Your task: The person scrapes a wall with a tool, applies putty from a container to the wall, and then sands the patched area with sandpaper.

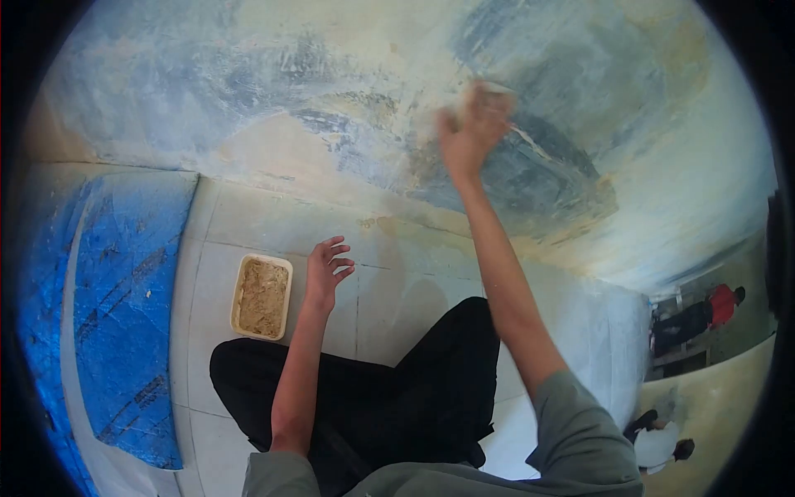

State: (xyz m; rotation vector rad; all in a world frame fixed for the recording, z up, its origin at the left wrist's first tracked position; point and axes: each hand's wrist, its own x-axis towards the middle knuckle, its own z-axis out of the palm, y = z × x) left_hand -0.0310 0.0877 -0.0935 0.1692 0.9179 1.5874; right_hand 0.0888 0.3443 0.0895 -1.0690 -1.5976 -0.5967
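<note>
My right hand (476,128) is raised against the patchy wall (364,74), over a dark grey smeared area. Motion blurs its fingers, and a pale edge shows by the fingertips, too smeared to name. My left hand (329,269) hovers above the floor with its fingers apart and slightly curled, holding nothing. To the left of that hand, a rectangular cream tub (289,302) stands on the tiles with a rough brown paste in it.
Blue sheeting (132,306) lies on the floor at the left. My crossed legs (373,381) in black trousers are close to the tub. At the far right are a person in a red top (722,305) and a person in a white top (657,446).
</note>
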